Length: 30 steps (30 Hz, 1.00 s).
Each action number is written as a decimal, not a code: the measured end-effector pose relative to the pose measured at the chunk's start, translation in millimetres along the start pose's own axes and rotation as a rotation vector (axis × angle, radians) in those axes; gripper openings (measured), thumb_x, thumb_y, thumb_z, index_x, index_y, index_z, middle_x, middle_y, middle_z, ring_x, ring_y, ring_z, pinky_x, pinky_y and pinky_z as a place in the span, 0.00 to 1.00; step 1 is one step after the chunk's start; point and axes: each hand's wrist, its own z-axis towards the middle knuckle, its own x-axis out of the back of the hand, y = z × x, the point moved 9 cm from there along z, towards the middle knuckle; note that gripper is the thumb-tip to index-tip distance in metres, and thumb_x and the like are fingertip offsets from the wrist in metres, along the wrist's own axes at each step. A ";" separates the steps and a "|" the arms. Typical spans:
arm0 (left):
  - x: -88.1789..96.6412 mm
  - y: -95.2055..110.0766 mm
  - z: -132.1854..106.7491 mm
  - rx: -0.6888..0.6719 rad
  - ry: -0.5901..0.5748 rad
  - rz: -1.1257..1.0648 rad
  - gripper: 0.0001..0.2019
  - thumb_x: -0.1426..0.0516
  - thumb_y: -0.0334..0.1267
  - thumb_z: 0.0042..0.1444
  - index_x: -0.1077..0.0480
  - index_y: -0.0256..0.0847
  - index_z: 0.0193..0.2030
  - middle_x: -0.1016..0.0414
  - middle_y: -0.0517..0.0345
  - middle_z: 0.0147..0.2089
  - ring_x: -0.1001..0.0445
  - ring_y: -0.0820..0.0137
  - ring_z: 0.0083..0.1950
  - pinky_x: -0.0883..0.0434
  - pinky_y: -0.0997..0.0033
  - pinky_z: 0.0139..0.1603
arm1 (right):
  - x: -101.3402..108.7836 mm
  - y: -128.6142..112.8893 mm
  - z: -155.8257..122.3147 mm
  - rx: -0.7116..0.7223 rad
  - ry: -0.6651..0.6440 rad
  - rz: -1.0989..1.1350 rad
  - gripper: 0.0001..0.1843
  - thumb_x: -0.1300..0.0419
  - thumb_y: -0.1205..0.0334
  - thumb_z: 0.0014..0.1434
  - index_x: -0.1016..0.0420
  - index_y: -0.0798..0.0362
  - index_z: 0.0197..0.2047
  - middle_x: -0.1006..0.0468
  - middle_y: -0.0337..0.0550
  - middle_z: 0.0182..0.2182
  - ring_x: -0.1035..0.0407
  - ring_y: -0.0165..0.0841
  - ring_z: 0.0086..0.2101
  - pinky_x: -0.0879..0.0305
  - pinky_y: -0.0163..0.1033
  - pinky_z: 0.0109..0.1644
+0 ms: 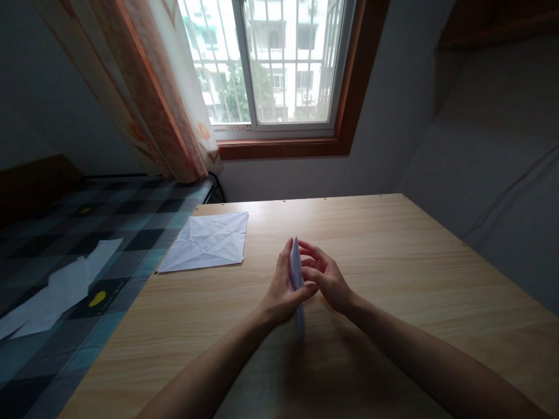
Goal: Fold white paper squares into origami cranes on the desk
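Note:
Above the middle of the wooden table, a folded piece of white paper stands nearly edge-on to me. My left hand grips it from the left, with the thumb reaching across its near side. On the right, my right hand has bent fingers pressed against the paper's other face. The paper's broad faces are mostly turned out of sight, so the shape of the fold cannot be made out. A flat, creased white sheet lies at the table's back left.
Left of the table is a bed with a checked cover, on which white paper strips lie. A patterned curtain hangs beside the barred window. A wooden shelf juts from the wall at upper right.

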 end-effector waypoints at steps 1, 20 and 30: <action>-0.8 -0.3 0.1 0.005 -0.006 -0.010 0.48 0.34 0.43 0.48 0.55 0.46 0.72 0.44 0.43 0.67 0.41 0.49 0.67 0.36 0.47 0.63 | -0.3 -0.1 0.0 -0.001 0.003 -0.004 0.28 0.34 0.62 0.51 0.29 0.43 0.56 0.27 0.43 0.50 0.29 0.34 0.40 0.29 0.39 0.39; -1.9 -13.7 5.2 0.066 -0.037 -0.347 0.49 0.32 0.36 0.44 0.53 0.50 0.70 0.45 0.44 0.68 0.36 0.50 0.64 0.36 0.48 0.63 | 0.3 -7.4 4.4 0.033 -0.031 -0.109 0.22 0.37 0.63 0.50 0.25 0.49 0.50 0.21 0.42 0.37 0.28 0.38 0.40 0.31 0.41 0.40; 2.2 -3.1 5.2 0.027 0.021 -0.179 0.47 0.40 0.30 0.40 0.51 0.44 0.70 0.46 0.46 0.70 0.47 0.48 0.70 0.40 0.50 0.66 | 11.9 -8.8 -1.9 0.092 0.196 -0.443 0.27 0.41 0.69 0.47 0.29 0.49 0.53 0.25 0.44 0.45 0.29 0.37 0.40 0.30 0.40 0.42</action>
